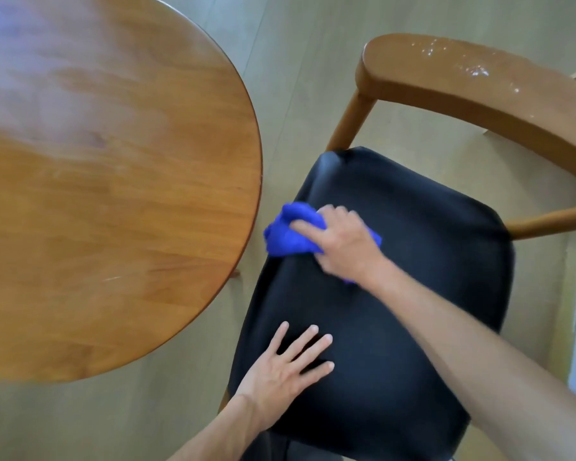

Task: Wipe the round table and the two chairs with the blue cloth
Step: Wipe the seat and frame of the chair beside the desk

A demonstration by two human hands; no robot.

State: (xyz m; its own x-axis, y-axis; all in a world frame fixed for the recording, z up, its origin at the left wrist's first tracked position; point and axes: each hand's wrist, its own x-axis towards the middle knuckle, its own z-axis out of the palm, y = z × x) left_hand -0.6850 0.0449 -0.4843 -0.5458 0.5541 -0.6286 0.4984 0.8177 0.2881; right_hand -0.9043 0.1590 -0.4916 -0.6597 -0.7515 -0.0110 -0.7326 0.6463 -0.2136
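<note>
Cloth (285,232) bunched under right hand (341,242) (fingers curled) on seat (413,261).

Soft daylight — glare on chair back (473,66).

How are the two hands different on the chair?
The right hand presses on the bunched blue cloth, while the left hand holds nothing. The left hand lies flat with fingers spread near the front of the black seat; the right hand works farther back, by the seat's edge nearest the round table. Both are on the same seat.
</note>
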